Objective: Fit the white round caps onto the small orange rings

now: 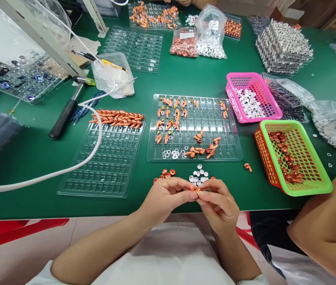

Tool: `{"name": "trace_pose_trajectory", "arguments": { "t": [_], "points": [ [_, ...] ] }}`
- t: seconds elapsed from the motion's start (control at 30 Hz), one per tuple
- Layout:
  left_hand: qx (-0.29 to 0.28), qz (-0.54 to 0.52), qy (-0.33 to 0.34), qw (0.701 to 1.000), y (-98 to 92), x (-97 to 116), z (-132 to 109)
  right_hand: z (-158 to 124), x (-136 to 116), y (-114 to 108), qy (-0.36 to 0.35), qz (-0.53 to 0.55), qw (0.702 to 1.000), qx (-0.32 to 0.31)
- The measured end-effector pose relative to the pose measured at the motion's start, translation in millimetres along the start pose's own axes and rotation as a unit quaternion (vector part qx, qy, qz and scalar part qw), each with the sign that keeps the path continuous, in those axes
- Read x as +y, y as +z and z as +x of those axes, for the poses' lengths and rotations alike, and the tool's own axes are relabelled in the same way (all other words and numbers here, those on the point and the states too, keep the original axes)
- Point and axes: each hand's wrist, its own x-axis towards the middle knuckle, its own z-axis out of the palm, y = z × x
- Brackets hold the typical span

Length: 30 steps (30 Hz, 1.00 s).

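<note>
Pinching one small orange piece together, left hand and right hand meet near centre, white caps lying just beyond.

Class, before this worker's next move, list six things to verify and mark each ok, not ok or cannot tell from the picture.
1. The small orange part is pinched between left hand and right hand: ok.
2. How the part sits in the grip: cannot tell, fingers hide it.
3. The orange caps and white discs lie on the green mat just beyond the hands: ok.
4. The clear tray has free pockets: ok.
5. A stray orange piece lies on the mat between tray and green basket: not ok.
6. The co-worker's arm is apart from both hands: ok.
</note>
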Motion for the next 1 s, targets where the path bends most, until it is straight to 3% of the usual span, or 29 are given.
{"name": "trace_pose_trajectory", "arguments": {
  "t": [0.27, 0.53, 1.0],
  "points": [
    [0.02, 0.028, 0.028, 0.999, 1.5, 0.0, -0.5, -0.4, -2.3, 7.5, 0.06, 0.016, 0.997, 0.039],
    [-0.013, 0.082, 0.042, 0.996, -3.0, 2.6, -2.0, 1.6, -3.8, 5.9, 0.11, 0.072, 0.991, 0.036],
    [-0.005, 0.086, 0.022, 0.996, -3.6, 1.1, 0.5, 3.4, -2.1, 5.5, 0.103, 0.037, 0.994, 0.028]
  ]
}}
